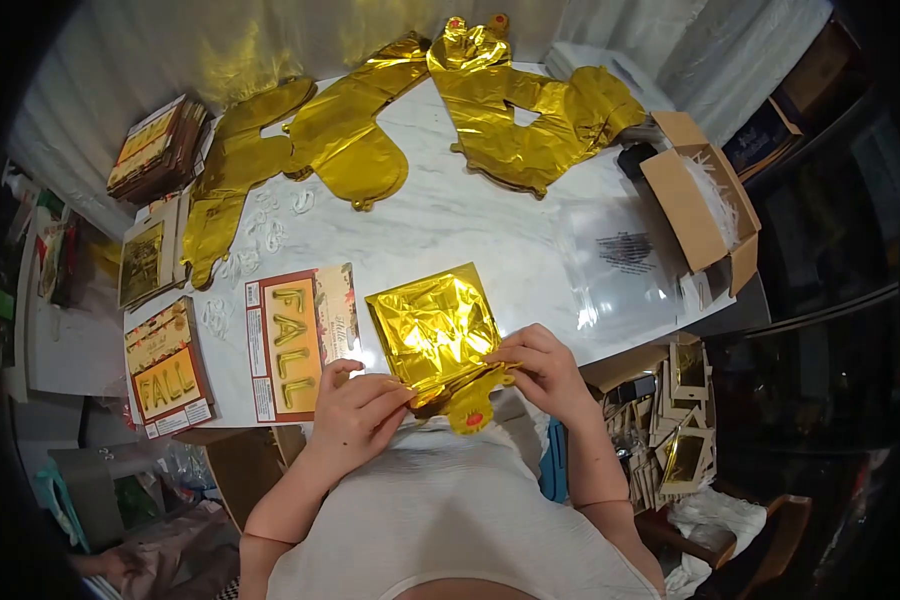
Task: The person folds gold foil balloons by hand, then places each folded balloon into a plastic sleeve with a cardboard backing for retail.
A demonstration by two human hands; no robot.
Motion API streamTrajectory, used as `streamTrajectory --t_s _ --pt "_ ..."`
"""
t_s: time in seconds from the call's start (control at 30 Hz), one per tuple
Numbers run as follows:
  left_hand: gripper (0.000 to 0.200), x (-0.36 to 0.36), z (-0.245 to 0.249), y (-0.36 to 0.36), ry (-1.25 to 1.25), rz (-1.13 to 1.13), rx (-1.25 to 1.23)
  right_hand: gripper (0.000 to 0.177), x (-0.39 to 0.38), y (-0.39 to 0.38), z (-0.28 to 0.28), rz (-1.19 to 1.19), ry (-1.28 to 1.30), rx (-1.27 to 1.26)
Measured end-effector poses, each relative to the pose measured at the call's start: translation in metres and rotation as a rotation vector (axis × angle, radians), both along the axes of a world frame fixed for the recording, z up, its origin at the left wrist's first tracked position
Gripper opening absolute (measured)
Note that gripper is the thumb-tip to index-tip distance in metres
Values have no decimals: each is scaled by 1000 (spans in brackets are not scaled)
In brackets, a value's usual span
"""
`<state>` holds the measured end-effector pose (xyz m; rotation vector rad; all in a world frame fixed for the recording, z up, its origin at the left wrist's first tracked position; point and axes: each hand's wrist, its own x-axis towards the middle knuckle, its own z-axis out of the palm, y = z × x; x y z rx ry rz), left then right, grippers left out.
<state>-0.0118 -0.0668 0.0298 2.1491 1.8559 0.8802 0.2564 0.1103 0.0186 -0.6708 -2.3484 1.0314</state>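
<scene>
A gold foil balloon (436, 325), folded into a rough square, lies at the table's front edge. My left hand (358, 412) pinches its near left corner, and my right hand (538, 372) has its fingers closed on the near right side. Between them a rounded foil tab (472, 410) with a red spot hangs toward my body. Left of the folded foil is a printed FALL card (296, 345), close to my left hand. Flat gold letter balloons (355, 150) are spread along the back of the table, with another gold balloon (510, 135) to their right.
FALL packages (166, 375) are stacked at the left edge, with another stack (153, 150) behind. White string coils (260, 225) lie near them. Clear plastic bags (620, 265) and an open cardboard box (705, 195) sit at right. Below right, a box holds framed gold packs (685, 420).
</scene>
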Motion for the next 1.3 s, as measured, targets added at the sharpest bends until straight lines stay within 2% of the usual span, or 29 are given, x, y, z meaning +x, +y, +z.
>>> streamTrajectory --t_s 0.03,0.1,0.17,0.3,0.4,0.47,0.57,0.67,0.73,0.8,0.9,0.97,1.1,1.17,1.2,1.27,1.3 --pt "28 1 2 1 -17 18 0 39 -1 0 0 0 0 -1" --pt "25 3 2 2 -33 36 -1 19 -4 -1 3 -28 16 -6" --pt "20 5 -3 2 -124 130 -17 16 -9 -3 3 -60 23 1" --pt "19 8 0 8 -68 194 46 8 -19 -8 5 -143 71 35" --pt "26 8 -8 9 -145 243 45 9 -25 -9 6 -178 27 70" --pt "39 11 -6 13 -231 312 18 10 -33 -12 3 -228 18 112" --pt "45 13 -16 14 -245 376 5 11 -43 -16 -1 -312 -29 196" --pt "43 14 -8 19 -272 397 -50 12 -50 -17 -5 -364 -80 243" --pt "43 16 -8 21 -236 392 -37 14 -52 -18 -5 -388 -94 248" --pt "43 16 -7 21 -202 386 -25 22 -53 -19 -2 -440 -168 138" --pt "41 14 -7 20 -164 372 -105 30 -54 -19 -4 -477 -152 108" --pt "37 14 -7 19 -81 326 -7 32 -54 -18 -5 -473 -152 118" --pt "35 16 11 19 37 216 36 33 -55 -19 -4 -469 -165 141" --pt "46 21 15 28 46 28 92 33 -55 -19 -2 -465 -154 155" --pt "46 23 18 34 46 25 92 33 -55 -19 -2 -459 -143 170" --pt "65 26 25 46 214 22 -106 33 -55 -19 -1 -462 -143 166" --pt "72 19 17 49 219 -11 -186 33 -55 -19 -1 -461 -142 162"
